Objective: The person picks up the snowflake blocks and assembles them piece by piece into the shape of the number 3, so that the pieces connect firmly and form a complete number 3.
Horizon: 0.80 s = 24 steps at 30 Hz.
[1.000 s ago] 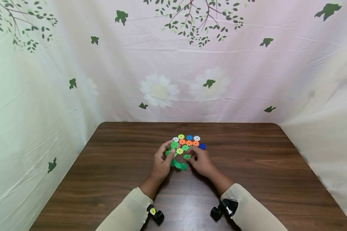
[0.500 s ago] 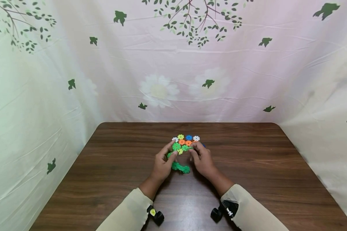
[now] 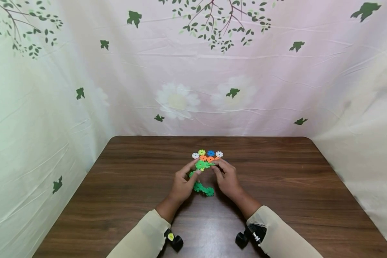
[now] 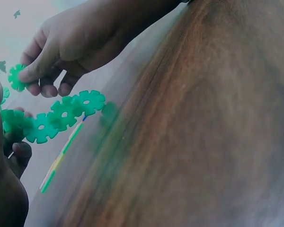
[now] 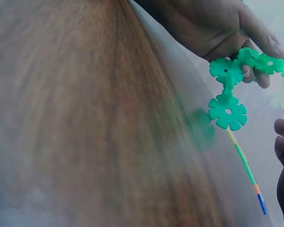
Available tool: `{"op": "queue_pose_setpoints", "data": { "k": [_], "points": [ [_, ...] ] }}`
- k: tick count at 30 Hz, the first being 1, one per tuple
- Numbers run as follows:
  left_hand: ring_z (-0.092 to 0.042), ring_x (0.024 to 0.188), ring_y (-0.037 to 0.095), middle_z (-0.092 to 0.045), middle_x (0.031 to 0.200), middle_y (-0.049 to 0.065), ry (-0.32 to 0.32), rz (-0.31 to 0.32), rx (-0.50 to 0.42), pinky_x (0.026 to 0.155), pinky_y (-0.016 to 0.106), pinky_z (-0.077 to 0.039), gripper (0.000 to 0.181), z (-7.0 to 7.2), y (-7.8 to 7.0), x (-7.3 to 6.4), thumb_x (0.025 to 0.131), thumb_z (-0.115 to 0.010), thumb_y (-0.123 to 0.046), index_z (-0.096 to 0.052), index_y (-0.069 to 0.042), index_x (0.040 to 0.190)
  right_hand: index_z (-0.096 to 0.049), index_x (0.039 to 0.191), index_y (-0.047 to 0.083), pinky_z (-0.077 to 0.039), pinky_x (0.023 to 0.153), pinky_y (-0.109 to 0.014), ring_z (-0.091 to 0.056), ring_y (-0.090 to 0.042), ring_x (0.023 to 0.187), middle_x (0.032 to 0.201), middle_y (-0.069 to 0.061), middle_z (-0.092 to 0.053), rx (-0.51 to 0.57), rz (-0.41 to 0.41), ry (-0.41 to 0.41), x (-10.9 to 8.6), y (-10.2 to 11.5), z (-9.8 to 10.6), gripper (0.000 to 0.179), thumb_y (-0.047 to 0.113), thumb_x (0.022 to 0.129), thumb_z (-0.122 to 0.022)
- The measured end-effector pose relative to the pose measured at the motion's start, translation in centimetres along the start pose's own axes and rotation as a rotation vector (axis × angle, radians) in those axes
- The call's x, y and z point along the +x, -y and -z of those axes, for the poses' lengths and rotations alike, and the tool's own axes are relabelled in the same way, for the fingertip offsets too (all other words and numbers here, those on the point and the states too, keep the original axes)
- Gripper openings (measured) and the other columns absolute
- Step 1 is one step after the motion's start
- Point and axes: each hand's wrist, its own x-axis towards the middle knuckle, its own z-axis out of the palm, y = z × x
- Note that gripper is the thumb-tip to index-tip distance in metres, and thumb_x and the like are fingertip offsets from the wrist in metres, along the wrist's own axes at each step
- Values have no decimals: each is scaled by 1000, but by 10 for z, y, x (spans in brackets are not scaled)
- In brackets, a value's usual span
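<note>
My left hand [image 3: 182, 182] pinches a chain of interlocking green flower-shaped discs [image 3: 204, 189]. In the left wrist view the linked discs [image 4: 64, 114] hang toward the table, their slotted edges joined; the right wrist view shows the chain [image 5: 228, 112] bending below the fingers. Opposite, my right hand [image 3: 228, 180] pinches a single green disc [image 4: 16, 78] between thumb and fingers. In the head view this disc is close to the upper end of the chain; I cannot tell whether they touch. Fingers hide part of both.
Loose flower discs lie flat just beyond the hands: white [image 3: 195, 155], yellow [image 3: 201, 152], blue [image 3: 211, 153] and orange [image 3: 203, 157] among them. They rest on a brown wooden table [image 3: 277, 186]. A printed cloth [image 3: 193, 71] hangs behind its far edge.
My right hand has raised its green disc forward to the chain's upper end. My left hand has shifted slightly right, and the lower end of the chain has swung right and toward me.
</note>
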Motion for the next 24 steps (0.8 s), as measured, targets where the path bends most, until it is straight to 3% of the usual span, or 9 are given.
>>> {"op": "queue_pose_setpoints", "data": {
  "k": [7, 14, 19, 23, 24],
  "points": [
    [-68, 68, 35, -68, 99, 30, 33, -6, -8, 65, 31, -62, 45, -1, 0, 0, 107, -65, 2, -60, 5, 151, -77, 109, -1, -53, 64, -21, -63, -33, 70, 85, -22, -68, -5, 49, -11, 1, 0, 0, 28, -22, 94, -67],
    [-69, 68, 35, -68, 99, 27, 52, -10, 1, 66, 31, -62, 47, 0, 2, -1, 107, -64, 3, -59, 5, 153, -78, 110, 0, -53, 65, -20, -64, -32, 69, 88, -20, -69, -38, 93, -21, 1, 0, 0, 27, -21, 95, -66],
    [-69, 68, 39, -70, 100, 34, 66, -14, -30, 68, 31, -64, 46, 0, 2, -2, 106, -65, 4, -58, 8, 152, -78, 111, -2, -57, 64, -24, -65, -33, 68, 95, -19, -73, -30, 126, -38, 1, 1, 0, 32, -25, 95, -63],
    [-70, 70, 37, -70, 101, 38, 86, -65, -17, 72, 28, -64, 46, 0, 5, -2, 105, -64, 8, -57, 13, 150, -79, 109, -4, -57, 62, -25, -66, -30, 66, 93, -19, -74, -53, 161, -56, 2, 3, 0, 32, -27, 94, -62],
    [-75, 78, 34, -72, 108, 38, 88, -81, 0, 78, 27, -65, 46, 0, 5, -1, 104, -65, 9, -57, 13, 150, -79, 109, -4, -57, 62, -25, -65, -30, 65, 93, -19, -75, -58, 168, -59, 2, 3, 1, 33, -27, 94, -62]
  ]
}}
